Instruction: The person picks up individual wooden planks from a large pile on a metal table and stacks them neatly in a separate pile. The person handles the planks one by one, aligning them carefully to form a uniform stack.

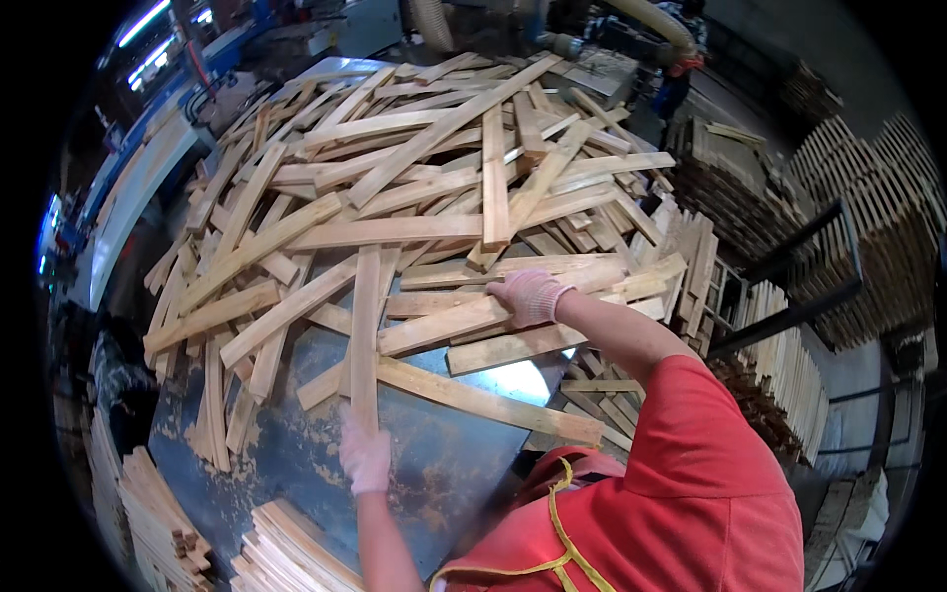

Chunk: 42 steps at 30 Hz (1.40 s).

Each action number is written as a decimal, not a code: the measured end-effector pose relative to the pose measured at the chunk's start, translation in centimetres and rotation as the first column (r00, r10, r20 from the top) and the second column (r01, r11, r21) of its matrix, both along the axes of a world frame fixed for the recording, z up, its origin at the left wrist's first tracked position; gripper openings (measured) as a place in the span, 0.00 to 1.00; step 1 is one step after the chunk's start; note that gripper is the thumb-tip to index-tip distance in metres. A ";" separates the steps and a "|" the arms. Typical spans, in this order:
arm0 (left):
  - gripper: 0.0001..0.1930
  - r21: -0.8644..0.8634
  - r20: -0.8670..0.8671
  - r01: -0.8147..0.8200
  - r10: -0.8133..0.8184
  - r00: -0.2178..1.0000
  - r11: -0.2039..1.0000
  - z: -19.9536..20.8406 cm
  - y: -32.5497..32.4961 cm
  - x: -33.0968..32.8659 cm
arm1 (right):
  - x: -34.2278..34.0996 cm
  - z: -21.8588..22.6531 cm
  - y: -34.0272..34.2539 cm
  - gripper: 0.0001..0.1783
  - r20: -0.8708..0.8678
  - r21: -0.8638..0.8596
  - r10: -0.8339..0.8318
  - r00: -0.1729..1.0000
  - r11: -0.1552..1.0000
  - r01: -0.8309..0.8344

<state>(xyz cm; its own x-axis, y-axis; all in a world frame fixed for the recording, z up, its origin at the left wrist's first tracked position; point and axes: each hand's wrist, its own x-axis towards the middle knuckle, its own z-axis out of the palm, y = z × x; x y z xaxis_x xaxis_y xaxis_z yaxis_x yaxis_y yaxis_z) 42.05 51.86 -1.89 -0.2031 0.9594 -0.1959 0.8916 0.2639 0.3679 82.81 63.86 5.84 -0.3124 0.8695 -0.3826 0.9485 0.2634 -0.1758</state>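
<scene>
My left hand [365, 456], in a pale glove, is closed around the near end of a long wooden board [365, 335] that points away from me into the pile. To the right, my gloved right hand [533, 298] has its fingers curled over another board [449, 326], which lies crosswise among others. Its fingertips are partly hidden. A slightly bowed board [483, 400] slants below that hand, passing under the left-hand board. Beyond both hands, a large jumbled heap of boards [395, 232] covers most of the metal table [286, 395].
Stacked boards [286, 548] stand by the table's near edge, with another stack [163, 518] at the lower left. At the right are board piles [779, 365] and a dark metal frame [789, 321]. A person [676, 84] stands at the far right near a hose [656, 20].
</scene>
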 end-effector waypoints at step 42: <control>0.58 0.064 -0.261 -0.439 0.439 0.860 0.896 -1.9 -30.4 -1.9 | -11.2 -8.6 -16.9 0.45 -0.022 0.111 -0.159 0.987 0.981 0.160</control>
